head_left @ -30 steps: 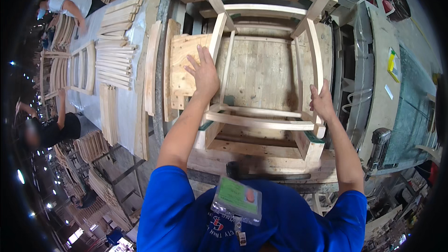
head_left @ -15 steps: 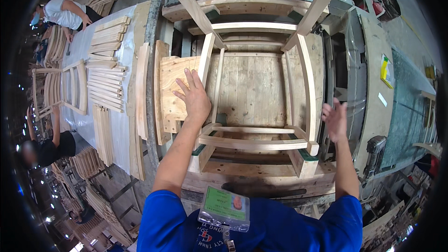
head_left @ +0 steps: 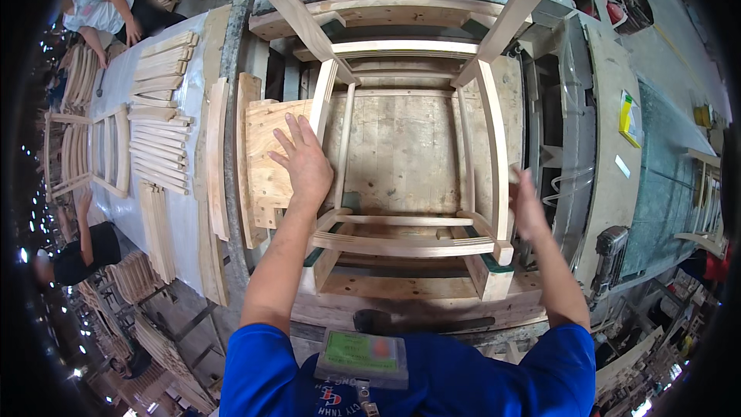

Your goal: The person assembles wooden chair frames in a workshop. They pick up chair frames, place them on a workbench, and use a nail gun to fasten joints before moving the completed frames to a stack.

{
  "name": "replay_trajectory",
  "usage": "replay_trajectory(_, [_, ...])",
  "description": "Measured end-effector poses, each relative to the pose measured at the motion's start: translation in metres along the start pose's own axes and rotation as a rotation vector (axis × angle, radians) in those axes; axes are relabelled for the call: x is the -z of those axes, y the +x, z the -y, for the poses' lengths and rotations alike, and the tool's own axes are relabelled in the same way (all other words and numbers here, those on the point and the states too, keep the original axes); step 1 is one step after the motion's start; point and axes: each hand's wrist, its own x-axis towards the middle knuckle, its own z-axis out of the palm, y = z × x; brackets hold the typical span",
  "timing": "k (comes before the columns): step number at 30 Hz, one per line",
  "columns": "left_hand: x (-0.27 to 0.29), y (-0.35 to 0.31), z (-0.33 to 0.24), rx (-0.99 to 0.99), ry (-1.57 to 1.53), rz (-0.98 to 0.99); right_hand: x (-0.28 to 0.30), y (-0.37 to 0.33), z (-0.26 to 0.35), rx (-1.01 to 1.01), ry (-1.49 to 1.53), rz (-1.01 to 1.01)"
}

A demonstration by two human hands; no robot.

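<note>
A pale wooden chair frame [head_left: 401, 244] lies in a timber jig [head_left: 417, 286] in front of me, its long legs or posts slanting away at the far side. My left hand [head_left: 307, 172] is open, fingers spread over a plywood block [head_left: 272, 135] and against the outside of the frame's left rail [head_left: 323, 96]. Along the outer side of the right rail [head_left: 494, 139], my right hand [head_left: 529, 212] is turned edge-on with fingers stretched out, slightly blurred. Whether it touches the rail I cannot tell. No tool or part shows in either hand.
Left, a plastic-covered table [head_left: 147, 208] carries stacked wooden slats [head_left: 158, 143] and a chair part [head_left: 112, 150], with two people beside it. Right, a board [head_left: 610, 108] holds a yellow-and-white packet [head_left: 631, 120] and a dark power tool [head_left: 611, 251]. A glass-like green surface [head_left: 664, 185] lies beyond.
My right hand has moved left to the frame's right rail. My left hand keeps its place on the block. The whole view has shifted slightly.
</note>
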Motion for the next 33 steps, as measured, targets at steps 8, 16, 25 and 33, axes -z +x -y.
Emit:
replay_trajectory(8, [0.014,0.003,-0.006,-0.035,-0.068,-0.031,-0.035,0.014,-0.005,0.119,-0.134,-0.001])
replay_trajectory(16, [0.008,0.008,-0.009,0.053,-0.018,-0.100,-0.023,0.005,-0.009,0.409,-0.472,-0.190])
replay_trajectory(25, [-0.008,0.005,0.000,0.042,0.050,-0.133,0.131,-0.198,0.001,0.149,-1.569,-0.986])
replay_trajectory(33, [0.001,0.007,0.000,0.019,-0.049,-0.165,0.152,-0.260,-0.075,-0.072,-1.675,-1.129])
